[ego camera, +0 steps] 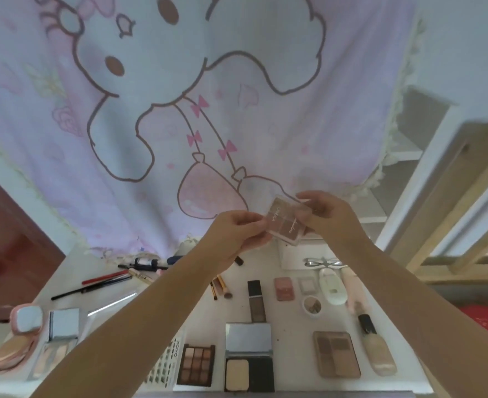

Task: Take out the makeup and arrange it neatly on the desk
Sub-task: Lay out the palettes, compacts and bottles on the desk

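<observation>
Both hands (238, 229) (322, 212) pinched a clear-lidded brown eyeshadow palette (287, 222) above the white table (283, 314); setting it squarely beside its neighbours seemed wise.

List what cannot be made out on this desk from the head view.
- Clear-lidded brown eyeshadow palette: ends covered by left hand and right hand; lid lettering too blurred to read.
- Clear sheet with dark stickers: partly hidden by the left forearm.
- Black and red pencils: far ends blurred, type unclear.
</observation>
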The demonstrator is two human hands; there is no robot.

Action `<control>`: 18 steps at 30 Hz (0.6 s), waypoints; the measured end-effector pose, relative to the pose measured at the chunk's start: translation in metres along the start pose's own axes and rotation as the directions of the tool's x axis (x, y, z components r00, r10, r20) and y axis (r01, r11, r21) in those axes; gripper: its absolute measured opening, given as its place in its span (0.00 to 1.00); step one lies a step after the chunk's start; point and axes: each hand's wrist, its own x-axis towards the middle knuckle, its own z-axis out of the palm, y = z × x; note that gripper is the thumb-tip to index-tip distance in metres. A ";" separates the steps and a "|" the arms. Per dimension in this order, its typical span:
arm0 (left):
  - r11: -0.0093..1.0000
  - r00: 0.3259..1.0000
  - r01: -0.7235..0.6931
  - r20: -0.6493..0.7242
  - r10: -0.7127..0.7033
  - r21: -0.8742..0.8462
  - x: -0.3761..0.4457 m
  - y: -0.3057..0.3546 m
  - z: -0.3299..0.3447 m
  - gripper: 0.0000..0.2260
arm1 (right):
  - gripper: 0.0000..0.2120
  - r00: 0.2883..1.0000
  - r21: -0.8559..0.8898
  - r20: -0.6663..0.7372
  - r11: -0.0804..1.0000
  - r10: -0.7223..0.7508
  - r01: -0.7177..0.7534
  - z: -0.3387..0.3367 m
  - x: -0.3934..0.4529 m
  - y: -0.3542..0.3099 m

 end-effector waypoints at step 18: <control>0.996 0.990 -0.083 -0.117 0.080 -0.019 0.003 0.025 -0.009 0.07 | 0.08 0.976 0.038 0.096 0.979 0.196 -0.200 0.013 0.016 -0.031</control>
